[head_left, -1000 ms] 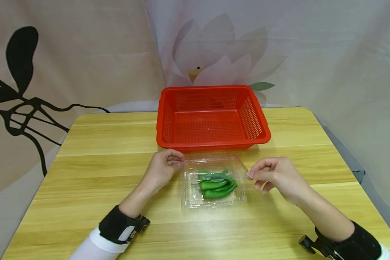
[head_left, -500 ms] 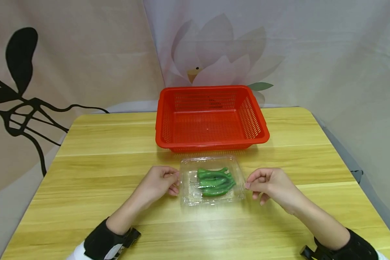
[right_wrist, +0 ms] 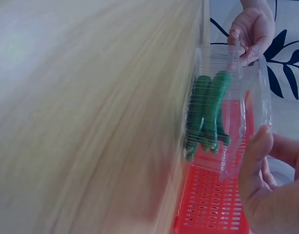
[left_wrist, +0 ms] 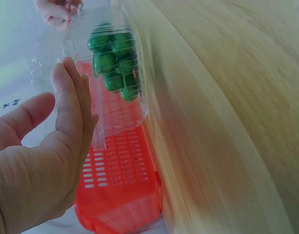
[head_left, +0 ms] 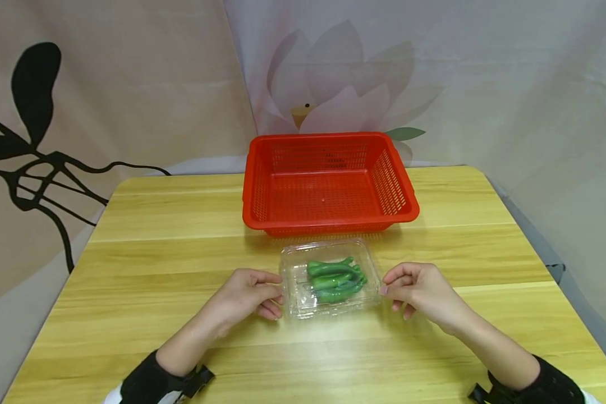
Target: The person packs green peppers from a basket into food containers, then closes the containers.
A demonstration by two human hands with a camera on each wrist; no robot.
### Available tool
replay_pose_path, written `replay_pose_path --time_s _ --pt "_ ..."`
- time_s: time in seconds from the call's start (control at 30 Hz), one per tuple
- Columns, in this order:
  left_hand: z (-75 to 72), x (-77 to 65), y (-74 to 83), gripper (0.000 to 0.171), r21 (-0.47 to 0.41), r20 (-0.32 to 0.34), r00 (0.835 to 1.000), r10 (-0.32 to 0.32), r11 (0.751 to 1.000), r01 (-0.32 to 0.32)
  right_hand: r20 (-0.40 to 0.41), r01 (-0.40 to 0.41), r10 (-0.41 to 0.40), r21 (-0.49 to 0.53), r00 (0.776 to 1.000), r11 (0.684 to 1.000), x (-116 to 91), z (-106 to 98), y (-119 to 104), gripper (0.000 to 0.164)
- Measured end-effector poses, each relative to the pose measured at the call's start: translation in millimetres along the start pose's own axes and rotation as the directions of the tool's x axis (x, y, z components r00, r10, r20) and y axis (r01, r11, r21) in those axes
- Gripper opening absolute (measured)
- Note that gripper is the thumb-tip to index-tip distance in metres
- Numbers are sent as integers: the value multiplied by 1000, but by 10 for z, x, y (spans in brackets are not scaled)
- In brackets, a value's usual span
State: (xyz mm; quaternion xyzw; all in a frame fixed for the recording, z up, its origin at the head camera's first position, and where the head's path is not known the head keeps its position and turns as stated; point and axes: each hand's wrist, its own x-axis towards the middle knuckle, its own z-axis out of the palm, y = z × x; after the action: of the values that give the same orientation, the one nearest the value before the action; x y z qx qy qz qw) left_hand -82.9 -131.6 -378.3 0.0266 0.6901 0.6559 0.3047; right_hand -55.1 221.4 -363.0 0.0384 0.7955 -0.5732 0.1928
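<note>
A clear plastic clamshell box [head_left: 293, 303] rests on the table, with several green chili peppers [head_left: 333, 280] inside. Its transparent lid [right_wrist: 265, 92] lies over the peppers. At the box's left side is my left hand [head_left: 249, 297]. In the left wrist view its fingers [left_wrist: 69, 102] are nearly straight beside the box edge, with the thumb apart from them. My right hand [head_left: 424, 292] is at the opposite edge. Its thumb [right_wrist: 259, 151] and index finger pinch the rim of the lid there.
Behind the box, a red perforated plastic basket [head_left: 330, 227] stands near the table's back edge. The light wooden table [head_left: 156, 252] extends to both sides. A patterned cloth [head_left: 485, 84] hangs behind it.
My left hand has moved from the box's back-left corner toward the front along its left side. The right hand has shifted slightly toward the front. The lid sits lower over the peppers.
</note>
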Motion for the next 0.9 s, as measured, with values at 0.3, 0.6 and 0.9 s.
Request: replay_pose_path --time_s 0.3,0.6,0.9 --pt "12 -7 -7 58 -22 19 1000 -16 1000 17 -23 0 -1 -27 1000 1000 2 32 19 20" --pt "8 -14 -25 57 -32 81 996 -35 999 38 -24 4 -5 -31 1000 1000 0 42 43 19" --pt "37 4 -34 63 -29 58 998 -30 999 31 -49 0 -5 -90 999 996 15 53 84 19"
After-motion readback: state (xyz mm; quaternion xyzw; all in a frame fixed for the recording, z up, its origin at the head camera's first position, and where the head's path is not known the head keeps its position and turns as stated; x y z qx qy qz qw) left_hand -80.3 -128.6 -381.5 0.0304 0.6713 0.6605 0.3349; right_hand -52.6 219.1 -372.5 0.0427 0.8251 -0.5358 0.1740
